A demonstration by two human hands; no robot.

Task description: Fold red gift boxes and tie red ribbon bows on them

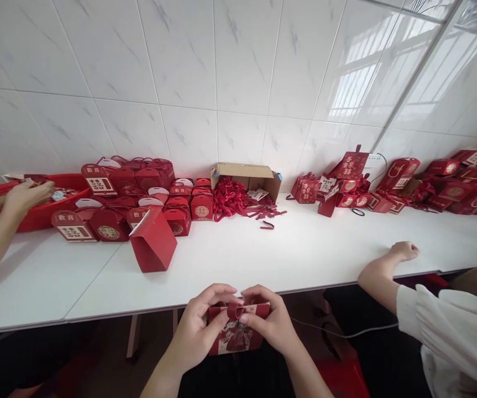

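Just off the table's front edge, low in the middle of the view, I hold a small red gift box [238,338] with a picture on its front. My left hand [199,326] is closed round its left side, thumb near the top. Opposite it, my right hand [269,320] grips the right side, its thumb and fingers at the top edge. A red ribbon loop [235,311] shows between my thumbs; how it is fastened I cannot tell. A plain red open box [154,243] stands on the table ahead to the left.
Rows of finished-looking red boxes [111,224] line the back left. Red ribbons [232,198] spill from a cardboard box [249,171] by the wall. More red boxes [457,188] pile up at right. Another person's hand [29,196] reaches into a red basin [72,190]; a co-worker's forearm [379,273] rests at right.
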